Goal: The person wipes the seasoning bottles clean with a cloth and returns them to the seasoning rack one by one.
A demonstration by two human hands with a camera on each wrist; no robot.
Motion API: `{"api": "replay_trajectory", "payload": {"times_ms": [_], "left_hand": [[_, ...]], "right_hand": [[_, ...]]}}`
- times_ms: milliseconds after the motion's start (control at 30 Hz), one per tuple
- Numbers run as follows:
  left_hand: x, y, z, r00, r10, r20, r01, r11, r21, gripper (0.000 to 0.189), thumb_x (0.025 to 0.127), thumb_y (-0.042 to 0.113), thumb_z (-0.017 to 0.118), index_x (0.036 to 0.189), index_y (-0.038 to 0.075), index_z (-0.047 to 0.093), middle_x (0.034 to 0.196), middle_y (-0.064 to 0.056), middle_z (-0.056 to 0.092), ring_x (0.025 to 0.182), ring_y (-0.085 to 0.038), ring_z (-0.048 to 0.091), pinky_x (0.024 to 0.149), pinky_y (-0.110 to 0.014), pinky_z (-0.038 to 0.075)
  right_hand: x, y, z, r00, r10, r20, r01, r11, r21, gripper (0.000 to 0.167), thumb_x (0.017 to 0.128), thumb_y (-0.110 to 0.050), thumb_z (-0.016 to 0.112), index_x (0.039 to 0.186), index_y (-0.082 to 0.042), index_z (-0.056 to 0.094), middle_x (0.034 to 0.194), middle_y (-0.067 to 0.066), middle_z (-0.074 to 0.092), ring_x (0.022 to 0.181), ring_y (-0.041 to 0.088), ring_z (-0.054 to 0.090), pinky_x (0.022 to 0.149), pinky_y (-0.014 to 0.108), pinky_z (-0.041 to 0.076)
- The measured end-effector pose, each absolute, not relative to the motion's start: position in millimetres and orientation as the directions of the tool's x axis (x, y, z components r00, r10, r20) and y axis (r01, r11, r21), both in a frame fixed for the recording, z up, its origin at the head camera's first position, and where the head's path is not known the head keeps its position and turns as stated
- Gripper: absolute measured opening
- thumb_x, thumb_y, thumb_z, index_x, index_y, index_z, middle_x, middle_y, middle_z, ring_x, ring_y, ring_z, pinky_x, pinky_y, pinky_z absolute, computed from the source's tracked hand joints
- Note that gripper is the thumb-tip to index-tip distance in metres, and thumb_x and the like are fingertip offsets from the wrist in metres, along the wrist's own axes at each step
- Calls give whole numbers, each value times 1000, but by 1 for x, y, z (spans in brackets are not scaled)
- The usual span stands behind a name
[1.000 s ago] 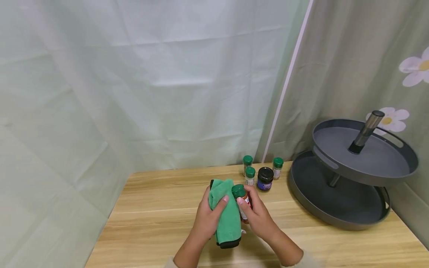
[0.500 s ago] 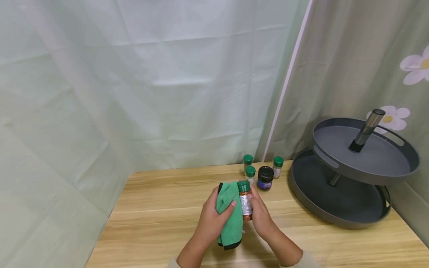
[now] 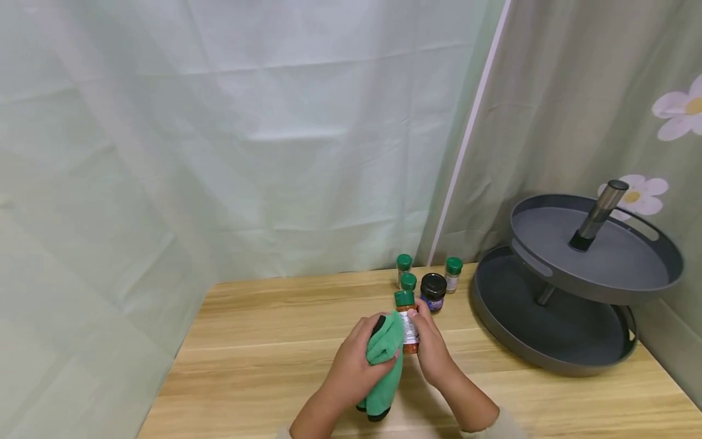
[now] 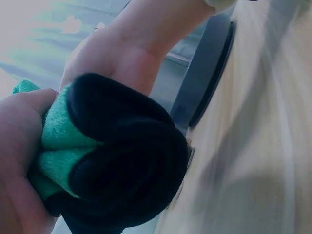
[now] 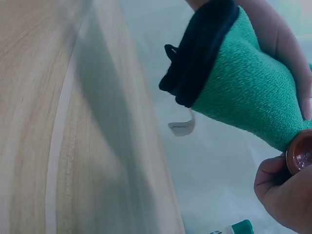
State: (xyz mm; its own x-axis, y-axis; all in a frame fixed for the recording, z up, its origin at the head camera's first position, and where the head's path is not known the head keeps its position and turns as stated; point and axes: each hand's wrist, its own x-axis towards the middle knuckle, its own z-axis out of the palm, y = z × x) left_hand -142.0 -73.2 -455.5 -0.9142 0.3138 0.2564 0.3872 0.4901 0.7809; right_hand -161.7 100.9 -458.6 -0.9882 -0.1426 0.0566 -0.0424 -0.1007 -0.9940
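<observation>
My left hand (image 3: 356,366) grips a folded green cloth (image 3: 386,366) with black edging. In the left wrist view the rolled black hem of the cloth (image 4: 131,156) faces the camera. My right hand (image 3: 433,350) holds a spice jar (image 3: 409,329) with a green cap, a white label and reddish contents, roughly upright above the table. The cloth touches the jar's left side. From the right wrist, the jar's round base (image 5: 301,153) shows beside the cloth (image 5: 253,83), with a small white tag hanging from it.
Behind the hands stand small green-capped jars (image 3: 404,263), (image 3: 453,273) and a black-lidded jar (image 3: 433,289). A dark grey two-tier round tray (image 3: 554,360) with a metal post takes up the right side of the wooden table (image 3: 263,341). Curtains hang behind the table.
Both hands have shifted slightly right, and the jar has moved a little away from me. The left hand has turned, bunching the cloth against the jar. The jar's label has turned toward me.
</observation>
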Motion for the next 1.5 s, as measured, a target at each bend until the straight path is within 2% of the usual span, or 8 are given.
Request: {"api": "replay_trajectory", "payload": {"times_ms": [233,467,633,867,1033,1267,1333,1500], "left_hand": [[-137,-66,-461,-877,347,332,475,526,706,71,83,22,80,145,30,46,120,9,55,103,-7,56,90,-31,54],[-139,-67,-456,-923,233,306,383,479,790,63,89,27,77,144,33,45,127,12,56,112,-9,58,97,-39,53],[-143,-72,-453,-948,150,282,319,444,837,63,90,28,77,144,32,45,133,11,56,119,-11,57,103,-44,51],[-148,-79,-452,-959,62,276,277,407,870,62,92,40,74,144,20,46,134,2,58,120,-20,59,102,-49,51],[-149,-77,-454,-966,94,240,258,361,896,61,92,42,74,143,24,47,134,5,57,119,-17,58,101,-46,51],[-146,-73,-455,-949,172,264,311,374,874,61,91,36,76,144,31,47,135,10,56,121,-13,57,104,-46,50],[-144,-71,-454,-941,203,270,331,389,860,61,90,33,77,144,35,47,133,12,55,119,-12,57,103,-44,50],[-140,-70,-457,-918,263,299,387,416,823,64,88,25,79,144,32,49,125,13,57,110,-10,58,98,-37,53]], "right_hand": [[-164,103,-461,-995,-102,6,18,-236,-972,49,107,-24,19,152,-4,21,101,-4,54,85,4,57,76,21,50],[-162,99,-457,-986,-166,21,18,-229,-973,47,107,-21,20,150,-4,25,108,-5,55,94,5,57,83,22,49],[-158,95,-454,-974,-226,8,32,-173,-984,46,107,-22,24,150,-8,30,121,2,52,105,10,56,89,25,49],[-157,92,-454,-973,-231,-28,60,-133,-989,48,107,-27,42,149,-8,33,135,22,44,104,19,55,84,29,53],[-157,89,-457,-982,-183,-36,66,-161,-985,45,106,-26,43,147,-9,36,126,18,49,98,17,57,78,28,53],[-160,92,-460,-993,-120,-5,30,-207,-978,40,108,-29,39,140,-5,39,106,7,55,85,14,59,69,26,52],[-161,94,-462,-994,-107,6,18,-216,-976,41,109,-31,37,140,-4,37,104,4,56,85,12,59,70,25,53],[-164,98,-465,-998,-62,1,15,-259,-966,48,111,-36,29,143,-2,34,104,-3,56,89,6,59,79,21,52]]}}
